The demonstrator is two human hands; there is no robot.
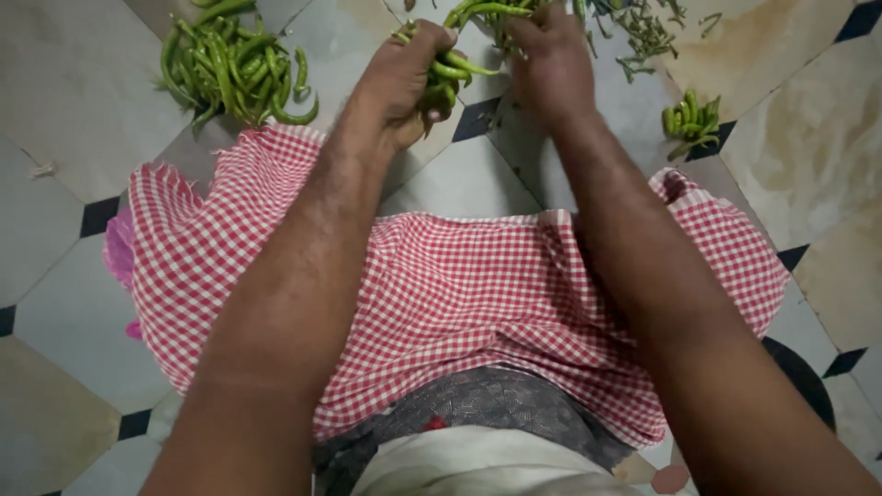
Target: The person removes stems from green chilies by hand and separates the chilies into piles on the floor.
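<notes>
The left hand [404, 78] is curled shut around a bunch of slender, glossy green chilli peppers [447, 78], its knuckles bent and fingertips pressed over the smooth skins. The chillies in this bunch are long, thin and tapering; several stick out of the fist toward the right hand, their long axes running roughly across the view, with one pointed tip reaching right and slightly down. The bunch sits above the floor at the top centre of the view, between the two hands.

The right hand [549, 60] lies just beside it, fingers bent down over more green chillies at the top edge; whether it truly grips them or only rests on them cannot be told, since the fingertips are hidden behind the back of the hand.

To the left, a loose heap of curved green chillies [234, 64] lies on the pale, polished stone floor tiles [55, 138], the pods pointing every way, many bowed like hooks. To the right sits a small cluster of short green chilli pieces [691, 119], and above it a scatter of thin, dull green stems [643, 32].

Below the forearms spreads a red-and-white checked woven cloth [459, 294], soft and creased, with frayed edges, draped over the person's lap. Small black diamond inset tiles [96, 216] mark the corners of the pale floor.
</notes>
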